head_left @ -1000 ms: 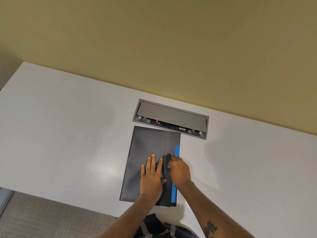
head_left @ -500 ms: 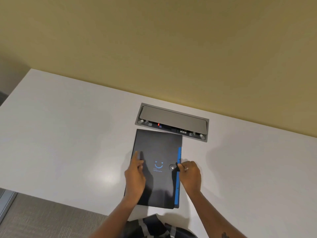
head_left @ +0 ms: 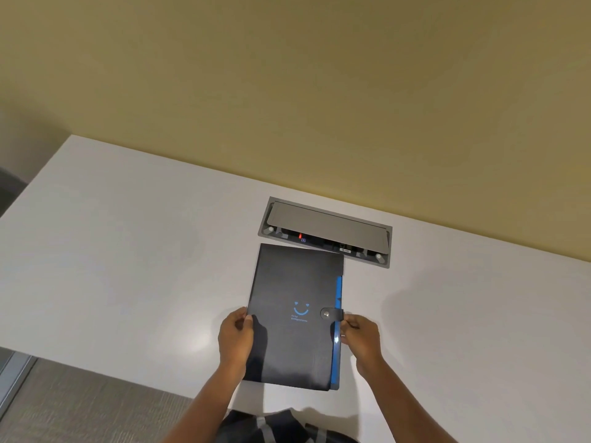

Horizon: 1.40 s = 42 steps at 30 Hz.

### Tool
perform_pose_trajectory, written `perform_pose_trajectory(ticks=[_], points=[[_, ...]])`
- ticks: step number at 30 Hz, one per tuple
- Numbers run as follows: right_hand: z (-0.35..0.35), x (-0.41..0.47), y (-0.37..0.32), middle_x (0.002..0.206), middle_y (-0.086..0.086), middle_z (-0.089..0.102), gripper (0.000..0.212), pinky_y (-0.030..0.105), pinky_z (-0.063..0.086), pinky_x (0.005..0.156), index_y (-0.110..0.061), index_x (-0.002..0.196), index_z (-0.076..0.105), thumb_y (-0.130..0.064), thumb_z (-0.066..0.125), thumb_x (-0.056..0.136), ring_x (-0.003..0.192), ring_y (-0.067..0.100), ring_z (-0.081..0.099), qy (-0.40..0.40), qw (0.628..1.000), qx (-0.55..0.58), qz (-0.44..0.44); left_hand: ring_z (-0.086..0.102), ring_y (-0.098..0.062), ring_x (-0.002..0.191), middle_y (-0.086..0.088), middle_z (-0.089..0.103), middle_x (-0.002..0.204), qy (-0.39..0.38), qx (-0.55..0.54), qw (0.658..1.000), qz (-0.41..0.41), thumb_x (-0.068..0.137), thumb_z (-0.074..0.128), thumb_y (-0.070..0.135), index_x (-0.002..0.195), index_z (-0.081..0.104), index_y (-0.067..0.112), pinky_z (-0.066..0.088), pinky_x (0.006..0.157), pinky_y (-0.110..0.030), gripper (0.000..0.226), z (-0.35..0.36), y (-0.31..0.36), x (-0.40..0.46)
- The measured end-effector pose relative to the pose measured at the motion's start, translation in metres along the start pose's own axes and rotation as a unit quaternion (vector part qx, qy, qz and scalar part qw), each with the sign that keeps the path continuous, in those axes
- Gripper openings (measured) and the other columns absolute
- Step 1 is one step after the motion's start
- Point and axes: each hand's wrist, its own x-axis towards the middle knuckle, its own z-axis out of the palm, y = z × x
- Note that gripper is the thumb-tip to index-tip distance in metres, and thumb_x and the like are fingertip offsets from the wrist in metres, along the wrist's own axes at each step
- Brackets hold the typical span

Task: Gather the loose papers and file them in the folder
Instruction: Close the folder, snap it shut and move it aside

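A black folder [head_left: 289, 282] with a blue smiley print lies closed on the white desk [head_left: 128, 251], its snap strap fastened on the front cover. A blue edge [head_left: 338, 292] shows along its right side. My left hand [head_left: 236, 337] grips the folder's left edge. My right hand [head_left: 359, 335] pinches the right edge just below the strap. No loose papers are visible.
A grey power and cable box [head_left: 326, 231] is set into the desk right behind the folder's far edge. A yellow wall [head_left: 319, 91] runs behind the desk. The desk's near edge meets grey carpet [head_left: 80, 404] at lower left.
My left hand moved off the cover to the folder's left edge. My right hand left the snap strap and went to the right edge. The strap now lies fastened.
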Motion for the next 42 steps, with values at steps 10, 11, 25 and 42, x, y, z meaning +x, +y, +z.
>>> perform_pose_trajectory(ticks=[10,11,25,42], points=[[0.056,-0.033,-0.004,0.092,0.021,0.072,0.022,0.032,0.056,0.069,-0.002,0.091,0.071,0.002,0.051,0.101,0.076,0.022,0.063,-0.029,0.998,-0.062,-0.005,0.063,-0.031,0.119,-0.012,0.066,0.13,0.057,-0.104,0.993,-0.03,0.101,0.06,0.023,0.132,0.061,0.012,0.049,0.111,-0.048,0.033,-0.053,-0.013,0.008],[0.066,-0.037,-0.006,0.091,0.021,0.072,0.023,0.029,0.053,0.067,-0.002,0.088,0.071,0.003,0.051,0.1,0.073,0.02,0.061,-0.039,0.997,-0.066,-0.007,0.063,-0.032,0.119,-0.012,0.066,0.129,0.066,-0.11,0.991,-0.034,0.101,0.06,0.023,0.132,0.062,0.011,0.049,0.111,-0.048,0.033,-0.063,-0.015,0.011],[0.196,-0.037,-0.108,0.095,0.019,0.072,0.017,0.024,0.05,0.068,0.0,0.105,0.075,-0.003,0.059,0.1,0.078,0.018,0.063,-0.15,0.984,-0.07,-0.059,0.064,-0.032,0.116,-0.011,0.07,0.123,0.133,-0.121,0.983,-0.02,0.097,0.061,0.029,0.12,0.071,0.013,0.052,0.103,-0.045,0.03,-0.181,0.026,0.124],[0.234,0.016,-0.174,0.106,-0.015,0.067,0.038,0.009,0.053,0.069,-0.023,0.13,0.062,-0.018,0.077,0.096,0.093,0.009,0.068,-0.145,0.986,0.035,-0.075,0.06,-0.031,0.126,-0.011,0.065,0.136,0.059,-0.086,0.994,0.044,0.099,0.059,0.027,0.138,0.06,0.01,0.048,0.111,-0.042,0.042,-0.155,0.126,0.234]])
